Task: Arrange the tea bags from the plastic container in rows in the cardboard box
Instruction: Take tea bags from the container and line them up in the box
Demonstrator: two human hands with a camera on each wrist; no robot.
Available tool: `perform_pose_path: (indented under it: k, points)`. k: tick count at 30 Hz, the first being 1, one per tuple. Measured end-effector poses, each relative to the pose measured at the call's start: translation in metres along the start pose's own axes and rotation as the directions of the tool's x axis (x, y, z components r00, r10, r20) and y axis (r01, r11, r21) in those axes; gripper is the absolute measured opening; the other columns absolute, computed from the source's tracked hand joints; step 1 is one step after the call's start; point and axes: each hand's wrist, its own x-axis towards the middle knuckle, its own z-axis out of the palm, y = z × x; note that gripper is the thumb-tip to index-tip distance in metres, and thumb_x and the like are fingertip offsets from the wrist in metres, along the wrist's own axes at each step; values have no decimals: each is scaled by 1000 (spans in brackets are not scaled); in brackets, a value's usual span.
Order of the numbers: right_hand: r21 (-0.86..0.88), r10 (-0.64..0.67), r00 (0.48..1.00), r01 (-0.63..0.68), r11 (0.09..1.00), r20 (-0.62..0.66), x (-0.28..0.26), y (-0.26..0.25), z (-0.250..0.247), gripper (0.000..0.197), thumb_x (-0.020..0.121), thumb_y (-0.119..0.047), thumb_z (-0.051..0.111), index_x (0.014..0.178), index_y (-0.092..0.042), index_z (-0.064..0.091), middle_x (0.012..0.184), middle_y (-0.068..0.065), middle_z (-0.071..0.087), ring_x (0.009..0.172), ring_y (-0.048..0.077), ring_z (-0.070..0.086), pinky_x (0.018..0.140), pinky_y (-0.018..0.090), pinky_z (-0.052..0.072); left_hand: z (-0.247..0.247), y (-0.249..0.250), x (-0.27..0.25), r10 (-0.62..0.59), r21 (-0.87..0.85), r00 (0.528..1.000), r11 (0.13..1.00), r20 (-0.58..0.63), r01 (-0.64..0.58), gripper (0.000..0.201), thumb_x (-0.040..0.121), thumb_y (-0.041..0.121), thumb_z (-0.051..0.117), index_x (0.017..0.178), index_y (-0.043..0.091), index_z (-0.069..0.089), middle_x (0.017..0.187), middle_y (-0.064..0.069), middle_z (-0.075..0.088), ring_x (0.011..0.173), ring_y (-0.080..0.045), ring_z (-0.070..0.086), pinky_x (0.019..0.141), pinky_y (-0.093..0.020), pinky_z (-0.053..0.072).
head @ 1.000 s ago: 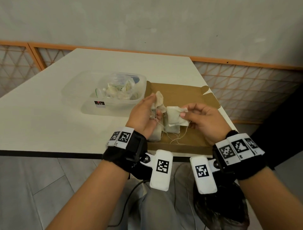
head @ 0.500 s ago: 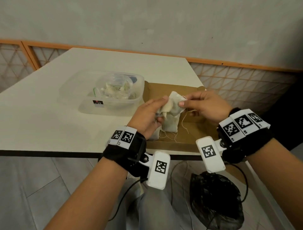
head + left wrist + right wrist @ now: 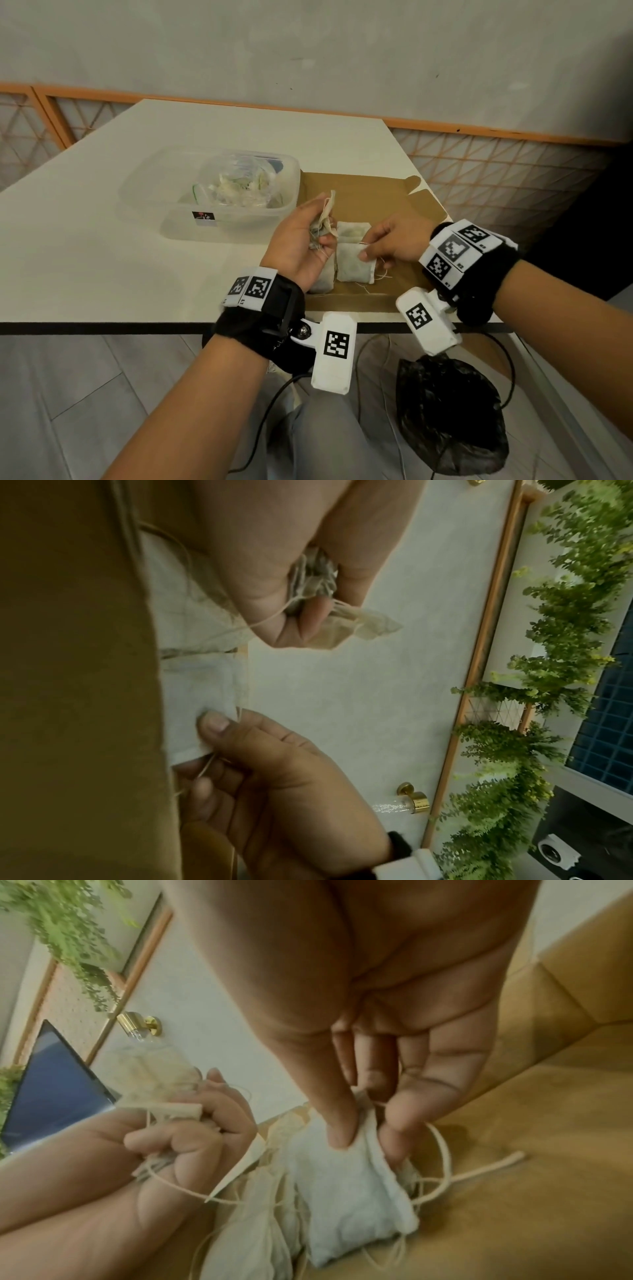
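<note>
Half a second ago our right hand (image 3: 394,245) held a tea bag up by our left hand (image 3: 301,246); now it has come down and its fingers (image 3: 342,1123) pinch that bag (image 3: 354,267) flat on the box (image 3: 383,202). Our left fingers (image 3: 205,1139) are curled tight round a bunch of bags (image 3: 325,219) just above the box.

We think the job has only begun. A few bags lie side by side at the near end of the box, and most of it is bare. More bags wait in the tub (image 3: 209,195) on the counter (image 3: 85,246).

Our left hand hides part of the row, so we cannot count it. Strings tangle there too. We cannot tell how many bags the tub or our left hand holds.
</note>
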Motion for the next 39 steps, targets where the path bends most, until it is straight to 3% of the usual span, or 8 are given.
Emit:
perform_pose_path:
  k: [7,13,24,27,29,33,35,39]
  points:
    - [-255,-159,969,108,961,-188,-17,-16,-23,18,82,-16,67,99,-13,62,92,5,67,79,13,57,66,19,42,-2,1,2,-11,-4,1000,1000,0,11,10,95,14,49,87,15,55,68,2,51,50,-4,49,35,-12,33]
    - [-482,-174,938,305,821,298,-45,-13,-10,21,91,-25,55,109,-27,66,106,-10,65,97,7,59,91,25,46,-2,0,3,-4,-5,1000,1000,7,4,10,95,14,49,87,14,54,68,2,51,52,-4,47,36,-12,33]
    - [-518,-265,942,335,787,208,-25,5,11,29,94,-27,49,120,-22,62,121,-3,57,113,14,51,101,31,40,-1,1,1,-10,2,1000,1000,3,10,13,96,15,49,83,15,54,69,3,50,56,-5,46,37,-11,32]
    - [-395,-324,943,325,859,70,-24,10,8,25,93,-25,51,114,-23,64,110,-8,61,102,9,55,93,24,42,-2,1,2,-18,20,1000,1000,-5,18,12,95,17,51,84,15,56,71,2,50,58,-5,44,39,-12,34]
    - [-69,-316,945,310,948,-90,-21,12,5,16,92,-23,55,103,-22,66,96,-6,64,89,9,59,83,23,47,-1,0,2,-23,54,999,998,-28,25,8,94,18,54,90,13,59,75,2,55,60,-6,46,42,-12,37]
    - [646,-186,957,286,707,-221,-22,10,9,25,79,-34,63,87,-10,63,72,2,60,65,12,55,60,22,47,3,-6,0,19,250,998,968,-66,-2,14,95,12,51,106,9,60,89,-2,60,67,-9,54,52,-15,42]
    - [706,-190,967,253,662,-169,-20,13,17,31,75,-40,66,85,-11,60,69,0,60,62,10,54,57,21,45,5,-9,0,65,347,996,937,-67,-38,14,94,8,51,105,11,60,90,-3,60,71,-10,56,55,-15,45]
    - [606,-220,948,317,730,-231,-16,18,27,6,81,-11,65,83,-16,62,64,-6,65,58,6,57,55,18,46,7,-12,-2,81,430,996,901,-42,-55,14,94,6,52,104,11,61,94,-5,60,74,-11,57,56,-15,48]
